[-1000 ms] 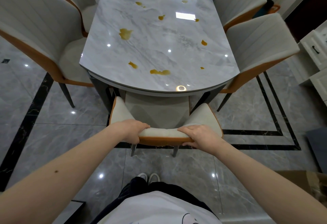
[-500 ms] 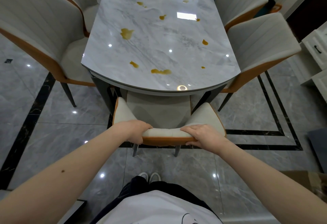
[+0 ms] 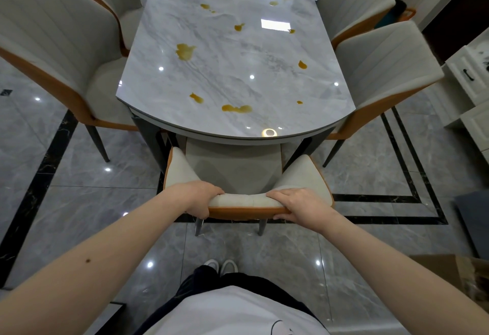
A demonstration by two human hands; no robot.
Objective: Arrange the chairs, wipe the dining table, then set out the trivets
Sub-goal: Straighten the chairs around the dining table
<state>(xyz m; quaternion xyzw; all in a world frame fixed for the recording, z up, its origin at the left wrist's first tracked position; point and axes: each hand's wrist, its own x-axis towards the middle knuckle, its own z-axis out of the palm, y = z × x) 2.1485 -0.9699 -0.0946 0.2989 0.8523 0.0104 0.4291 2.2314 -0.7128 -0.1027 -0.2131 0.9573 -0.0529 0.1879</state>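
Chair (image 3: pixel 239 173) nudged a little further under the surface (image 3: pixel 232 69) than a second ago; seat now mostly tucked beneath the rounded near edge, backrest top showing just short of it. Left hand (image 3: pixel 202 197) curled over the left end of the backrest top, thumb side over the cushion, fingers wrapped down the orange back. Right hand (image 3: pixel 299 203) gripping the right end the same way, fingers laid across the pale padding. Both holding the chair, neither free.

Probably close to the end of the chair-arranging step for this seat: little travel left before backrest meets edge. Two chairs on the left (image 3: pixel 53 51) and two on the right (image 3: pixel 381 67) drawn up beside the long edges, apparently in place already.

Wiping not begun: amber spills (image 3: pixel 185 51) dotted over the marble top, a larger one mid-left, a streak (image 3: pixel 236 108) near the front, small drops further back. No cloth in view, no trivets in view.

Containers: a cardboard box (image 3: pixel 449 271) at the lower right on the floor, cut off by the frame, contents impossible to tell. White cabinet (image 3: pixel 468 75) at the right, drawers closed.
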